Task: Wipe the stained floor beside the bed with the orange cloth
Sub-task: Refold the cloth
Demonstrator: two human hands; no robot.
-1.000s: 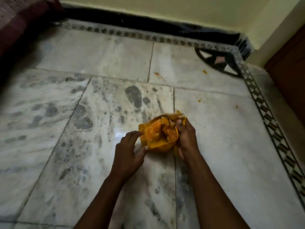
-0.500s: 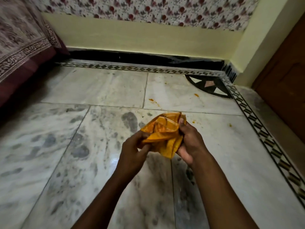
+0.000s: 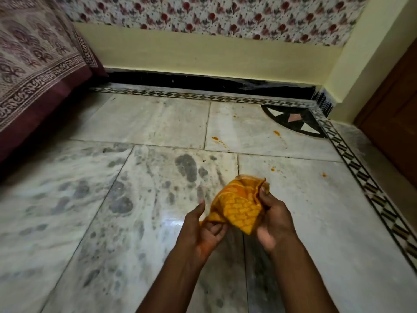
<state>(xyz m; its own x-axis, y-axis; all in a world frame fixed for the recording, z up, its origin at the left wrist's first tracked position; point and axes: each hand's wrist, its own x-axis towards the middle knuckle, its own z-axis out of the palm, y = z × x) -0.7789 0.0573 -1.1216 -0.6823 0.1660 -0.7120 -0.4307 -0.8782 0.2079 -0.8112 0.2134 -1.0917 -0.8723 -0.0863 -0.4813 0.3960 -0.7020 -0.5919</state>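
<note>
Marble floor (image 3: 146, 123) bears orange spots (image 3: 215, 138); the crumpled orange cloth (image 3: 239, 206) hangs pinched between left hand (image 3: 203, 231) and right hand (image 3: 274, 220).

A yellow wall (image 3: 203, 50) runs across the top of the frame, with a floral-print fabric (image 3: 225, 14) of red flowers on white hanging over its upper part. A black skirting (image 3: 203, 83) lines the wall's base. A patterned border strip (image 3: 180, 95) of dark diamonds lies just in front of the skirting and turns down the right side. In the upper right corner sits a dark quarter-circle inlay (image 3: 293, 120). A brown wooden door (image 3: 397, 114) fills the right edge.
</note>
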